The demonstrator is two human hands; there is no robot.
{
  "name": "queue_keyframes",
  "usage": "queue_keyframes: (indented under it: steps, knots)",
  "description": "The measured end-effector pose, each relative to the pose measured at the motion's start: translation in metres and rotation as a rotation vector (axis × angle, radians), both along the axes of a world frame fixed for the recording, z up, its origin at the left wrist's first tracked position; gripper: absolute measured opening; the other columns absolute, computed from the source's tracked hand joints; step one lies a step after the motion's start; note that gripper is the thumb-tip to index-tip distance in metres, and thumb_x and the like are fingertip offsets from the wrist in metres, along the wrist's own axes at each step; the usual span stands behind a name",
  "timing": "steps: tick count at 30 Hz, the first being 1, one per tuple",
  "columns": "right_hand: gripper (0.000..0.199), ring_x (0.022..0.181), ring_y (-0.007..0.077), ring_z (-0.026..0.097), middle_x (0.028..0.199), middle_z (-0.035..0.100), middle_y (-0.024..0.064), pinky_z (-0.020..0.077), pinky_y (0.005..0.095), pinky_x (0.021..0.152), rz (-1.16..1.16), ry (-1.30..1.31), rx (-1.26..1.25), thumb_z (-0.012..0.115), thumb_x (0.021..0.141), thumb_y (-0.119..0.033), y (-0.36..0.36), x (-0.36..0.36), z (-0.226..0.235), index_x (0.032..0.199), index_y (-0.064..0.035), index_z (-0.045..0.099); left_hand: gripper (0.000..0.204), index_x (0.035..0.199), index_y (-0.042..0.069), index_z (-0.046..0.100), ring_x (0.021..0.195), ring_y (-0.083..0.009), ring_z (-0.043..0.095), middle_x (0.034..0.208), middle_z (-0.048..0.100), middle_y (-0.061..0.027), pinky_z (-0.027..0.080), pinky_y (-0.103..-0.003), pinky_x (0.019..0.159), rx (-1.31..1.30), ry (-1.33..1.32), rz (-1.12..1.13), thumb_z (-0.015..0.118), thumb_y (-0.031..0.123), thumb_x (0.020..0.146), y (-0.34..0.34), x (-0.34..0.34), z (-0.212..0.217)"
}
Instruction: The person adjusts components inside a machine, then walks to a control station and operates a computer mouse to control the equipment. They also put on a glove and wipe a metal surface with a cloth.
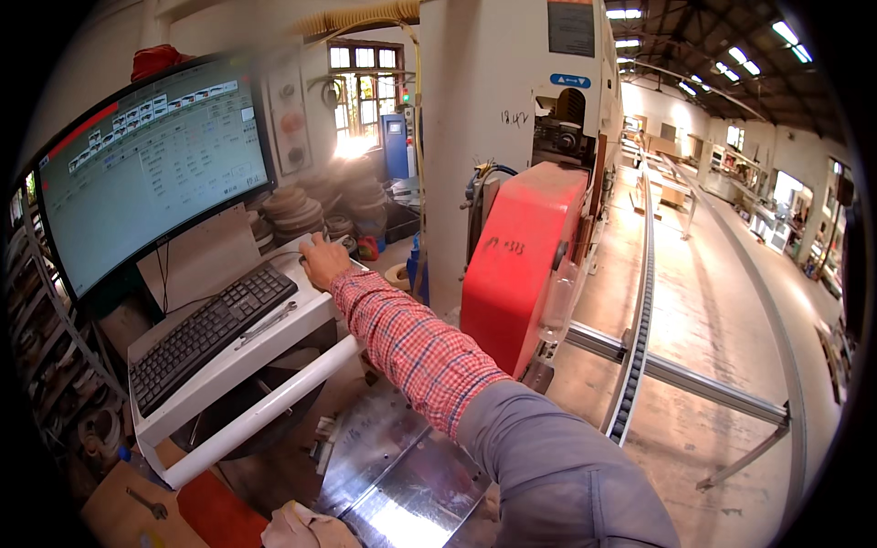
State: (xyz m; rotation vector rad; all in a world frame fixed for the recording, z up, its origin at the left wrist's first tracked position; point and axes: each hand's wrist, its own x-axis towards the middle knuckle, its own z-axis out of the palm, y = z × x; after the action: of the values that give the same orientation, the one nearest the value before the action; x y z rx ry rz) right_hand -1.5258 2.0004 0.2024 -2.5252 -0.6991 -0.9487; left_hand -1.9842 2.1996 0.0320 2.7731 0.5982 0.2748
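Note:
My right arm, in a red checked sleeve under a grey one, reaches across to the far right end of a white keyboard tray (324, 312). There my right hand (326, 262) rests with curled fingers over what looks like a computer mouse, mostly hidden under it. A black keyboard (215, 333) lies beside it, with metal spanners (268, 324) along the tray's front edge. Above stands a large monitor (151, 155) showing a table and icons. At the lower edge a cream, glove-like shape (309, 527) shows; whether my left hand is in it I cannot tell.
A red machine cover (525, 265) stands just right of my arm, on a tall beige machine (475, 110). Beyond it runs a roller conveyor rail (639, 338). Below my arm lies a shiny metal plate (393, 475). An adjustable spanner (146, 502) lies lower left; stacked rolls (292, 215) stand behind.

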Motion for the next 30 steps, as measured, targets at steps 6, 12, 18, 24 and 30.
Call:
queue_keyframes:
  steps: [6,12,18,24,30]
  knots:
    - [0.031,0.093,0.0401,0.068,0.119,0.057,0.0189,0.0550,0.0510,0.079,0.005,-0.020,0.012,0.069,0.089,-0.025,0.001,0.003,-0.001,0.116,-0.0137,0.062,0.056,0.092,0.015,0.073,0.089,-0.0401,0.070,0.095,0.073,-0.0166,0.053,-0.051,0.077,0.027,-0.029,0.011,0.030,0.049,0.102,0.006,0.003,-0.011]
    - [0.028,0.093,0.0400,0.068,0.119,0.058,0.0195,0.0541,0.0519,0.080,0.004,-0.037,-0.005,0.069,0.088,-0.025,-0.009,0.003,-0.003,0.113,-0.0128,0.063,0.055,0.088,0.014,0.073,0.087,-0.0380,0.071,0.092,0.074,-0.0149,0.053,-0.050,0.076,-0.001,-0.085,0.017,0.032,0.049,0.101,0.001,0.006,-0.014]
    - [0.026,0.099,0.0393,0.067,0.117,0.059,0.0208,0.0525,0.0521,0.085,-0.001,0.013,-0.002,0.067,0.090,-0.024,-0.005,-0.005,0.003,0.114,-0.0137,0.066,0.057,0.082,0.014,0.073,0.086,-0.0346,0.071,0.091,0.074,-0.0130,0.053,-0.048,0.076,-0.064,-0.070,0.027,0.032,0.050,0.100,0.007,0.008,-0.023]
    - [0.025,0.099,0.0414,0.071,0.113,0.066,0.0217,0.0570,0.0531,0.084,-0.074,0.194,-0.082,0.058,0.094,-0.025,0.002,-0.011,0.016,0.108,-0.0149,0.076,0.032,0.083,0.011,0.074,0.072,-0.0362,0.069,0.078,0.070,-0.0170,0.051,-0.048,0.065,0.321,-0.192,-0.026,0.052,0.031,0.096,0.008,0.001,-0.029]
    - [0.031,0.098,0.0423,0.068,0.121,0.061,0.0167,0.0544,0.0524,0.087,-0.017,0.024,-0.052,0.063,0.092,-0.027,-0.011,-0.015,0.013,0.120,-0.0159,0.068,0.035,0.082,0.011,0.073,0.069,-0.0356,0.068,0.076,0.070,-0.0153,0.050,-0.049,0.071,0.115,-0.338,0.056,0.049,0.032,0.097,0.001,0.004,-0.023]
